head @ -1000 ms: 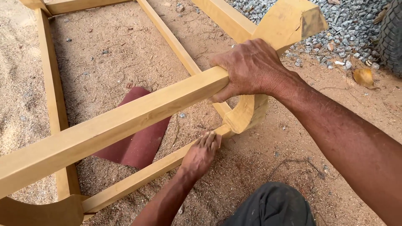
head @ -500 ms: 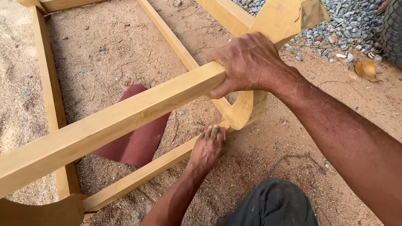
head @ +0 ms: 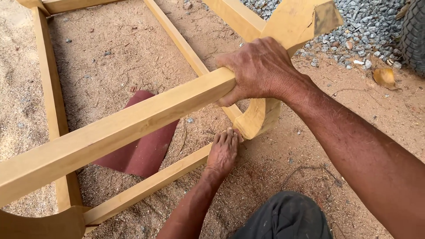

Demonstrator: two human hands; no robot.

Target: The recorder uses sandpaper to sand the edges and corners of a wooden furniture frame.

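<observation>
Right hand point(head: 261, 71), centre frame, grips the upper rail point(head: 124, 126) of a wooden frame; left hand point(head: 223, 150) presses flat on the lower rail point(head: 146, 186), sandpaper sheet point(head: 141, 150) lying unused on the sand.

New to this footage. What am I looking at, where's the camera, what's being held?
There is no machine here: a person works with two bare hands, and one camera worn on their head looks down at them. The right hand grips the upper rail of a yellow wooden frame. The left hand presses flat on the lower rail, close to a curved wooden piece; whether it holds anything under the palm cannot be seen. The frame lies on sandy ground. A dark red sheet, perhaps sandpaper, lies under it. Grey gravel sits at top right, the person's dark-clothed knee at the bottom.
</observation>
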